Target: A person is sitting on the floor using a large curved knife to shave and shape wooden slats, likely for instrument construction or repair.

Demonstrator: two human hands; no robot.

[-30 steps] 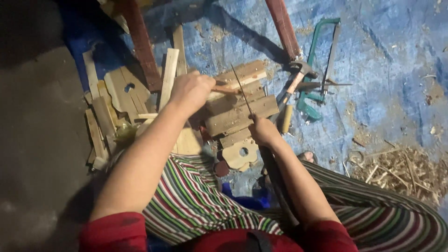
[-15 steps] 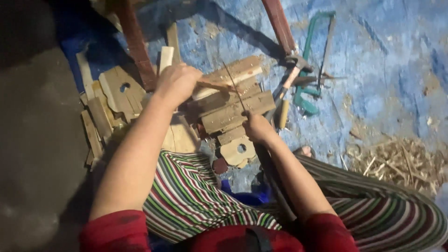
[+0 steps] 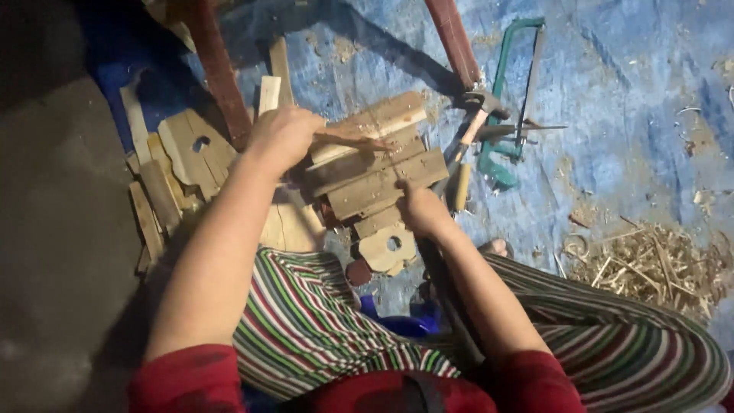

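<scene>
1. The person wears a red top with short sleeves [image 3: 183,378]; both sleeves end just below the shoulder, and the forearms below them are bare.
2. Between the two sleeves, at the lower middle edge of the view, a dark strap or band [image 3: 417,391] crosses the red cloth.
3. The legs are covered by loose striped trousers [image 3: 306,321]. The stripes are thin and run in green, red, white and dark lines.
4. To the right of the strap, the same striped cloth [image 3: 634,344] spreads wide over the other leg, its stripes curving with the folds.
5. The left hand [image 3: 281,138] and right hand [image 3: 419,208] are bare: no gloves, rings or watch can be made out.
</scene>
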